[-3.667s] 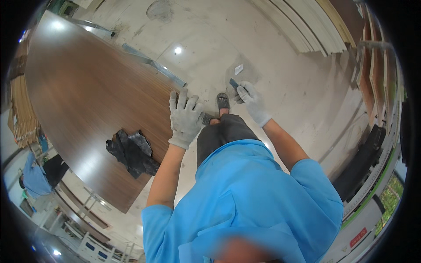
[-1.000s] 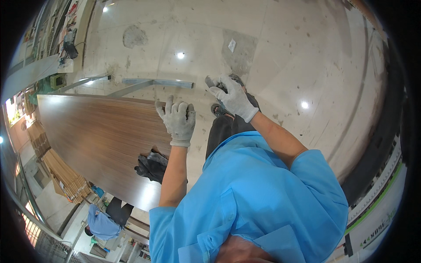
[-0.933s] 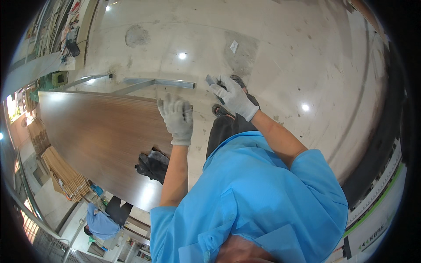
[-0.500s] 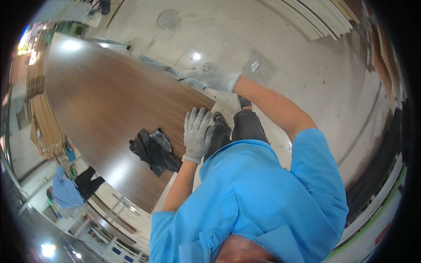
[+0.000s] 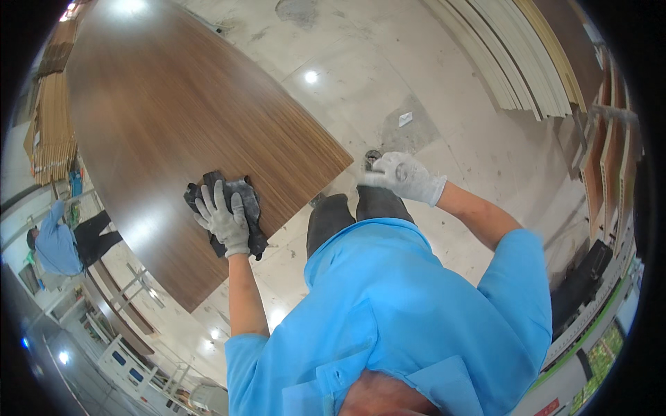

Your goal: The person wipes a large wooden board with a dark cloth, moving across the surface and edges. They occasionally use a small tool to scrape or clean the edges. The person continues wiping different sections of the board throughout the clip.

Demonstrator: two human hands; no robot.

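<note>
Resting its spread fingers on the black cloth [image 5: 252, 215] beneath, the left hand [image 5: 227, 220] overlies the brown board [image 5: 187, 114]; well right of these fingers, the right hand [image 5: 406, 177] curls, its grip unclear.

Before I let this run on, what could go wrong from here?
The crumpled black cloth under the left gloved hand reaches the edge of the brown wood-grain panel, so it might slip off.
The panel's near corner appears close to the person's legs; a step could bump it.
A small white scrap on the floor might slide underfoot.
</note>
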